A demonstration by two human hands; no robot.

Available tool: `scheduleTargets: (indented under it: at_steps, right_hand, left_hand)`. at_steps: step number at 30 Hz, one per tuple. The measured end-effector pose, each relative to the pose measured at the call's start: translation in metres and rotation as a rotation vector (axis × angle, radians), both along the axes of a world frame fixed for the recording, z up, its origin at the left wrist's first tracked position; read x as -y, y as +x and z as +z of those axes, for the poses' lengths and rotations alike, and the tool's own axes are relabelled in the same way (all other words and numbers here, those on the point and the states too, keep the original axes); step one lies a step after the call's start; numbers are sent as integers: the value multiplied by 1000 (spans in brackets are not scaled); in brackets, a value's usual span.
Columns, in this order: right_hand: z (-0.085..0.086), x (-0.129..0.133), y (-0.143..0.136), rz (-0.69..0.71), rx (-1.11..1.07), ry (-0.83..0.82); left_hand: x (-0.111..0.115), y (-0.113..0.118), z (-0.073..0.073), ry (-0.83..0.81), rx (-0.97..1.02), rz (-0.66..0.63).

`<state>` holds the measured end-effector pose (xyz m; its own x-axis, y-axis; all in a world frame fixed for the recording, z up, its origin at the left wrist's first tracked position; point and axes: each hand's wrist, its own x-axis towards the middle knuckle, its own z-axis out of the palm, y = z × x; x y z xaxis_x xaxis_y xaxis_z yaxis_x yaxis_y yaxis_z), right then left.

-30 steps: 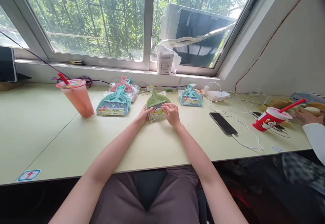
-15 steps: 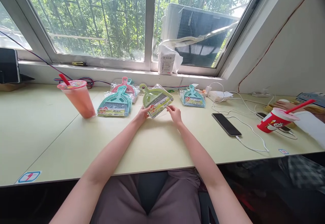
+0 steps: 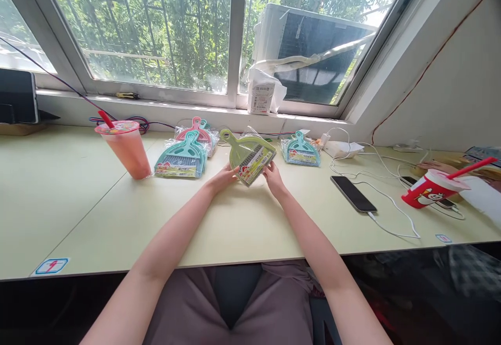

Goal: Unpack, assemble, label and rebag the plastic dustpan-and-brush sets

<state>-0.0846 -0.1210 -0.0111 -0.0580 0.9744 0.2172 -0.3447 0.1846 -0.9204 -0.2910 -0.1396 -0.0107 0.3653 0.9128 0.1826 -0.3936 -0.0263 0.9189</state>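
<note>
A green dustpan and brush set (image 3: 246, 152) in clear plastic wrap is held up over the table, tilted, its handle pointing to the upper left. My left hand (image 3: 226, 176) grips its lower left side, fingers partly behind it. On the lower right edge, my right hand (image 3: 274, 179) holds the same set, its fingertips partly hidden behind the package. Left of my hands lies a wrapped teal dustpan set (image 3: 182, 158), with a pink dustpan set (image 3: 197, 131) behind it. Farther right rests a blue-green dustpan set (image 3: 300, 151).
A tall cup of pink drink (image 3: 127, 149) stands on the table (image 3: 235, 230) at left. To the right are a phone (image 3: 353, 193) on a white cable and a red cup (image 3: 426, 191) with a straw. A wrapped packet (image 3: 260, 97) sits on the windowsill. Another person's hand (image 3: 434, 163) shows at far right.
The green dustpan set is raised slightly nearer and turned more toward me. My right hand has shifted along its edge, fingers now farther behind it. The whole view has shifted slightly.
</note>
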Motion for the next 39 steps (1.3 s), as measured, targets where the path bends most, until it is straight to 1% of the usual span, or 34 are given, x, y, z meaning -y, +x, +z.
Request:
scheduleTargets:
  at_steps: [4,7,8,11,13,14,16,18,20,22,26,29,32,34,36,37,39]
  right_hand:
    - [4,1,2,126,-130,-72]
    - [5,4,3,161,-141,-71]
    - [4,4,2,156,-126,-57]
    - [3,6,2,97,-63,-34]
    - [1,5,2,43,-30,-59]
    - [1,5,3,23,-16,-74]
    - [2,4,3,3,10,-89]
    - [4,4,3,6,34,-86]
    - [7,7,2,19,51,-81]
    - [11,10,0,24,58,-73]
    - [17,14,-3,25,68,-59]
    - [17,13,-1,32,66,-60]
    - [17,9,7,-10,78,-65]
    - [18,7,14,-20,126,-94]
    - [20,6,21,36,205,-118]
    - [21,6,23,81,246,-124]
    - [23,9,25,162,306,-115]
  left_hand:
    - [0,-3,-2,-39,-21,24]
    - [0,-4,-1,-40,-25,36]
    - [0,-5,0,-42,-25,17]
    - [-2,-6,2,-56,-26,-105]
    - [-5,-7,3,-78,-15,-133]
    - [-7,-8,2,-95,-2,-107]
    - [-11,-11,1,-129,42,-17]
    - [-15,-14,0,-156,88,57]
    - [-18,-18,2,-164,120,104]
    - [-20,-20,6,-151,154,172]
    - [-20,-22,16,-67,233,369]
    - [-19,-23,20,-51,229,406]
    - [-16,-29,27,-57,164,437]
    - [-13,-36,34,-10,87,485]
    - [-8,-43,42,79,-22,525]
    - [-6,-45,45,116,-97,516]
    - [-2,-45,49,139,-267,439]
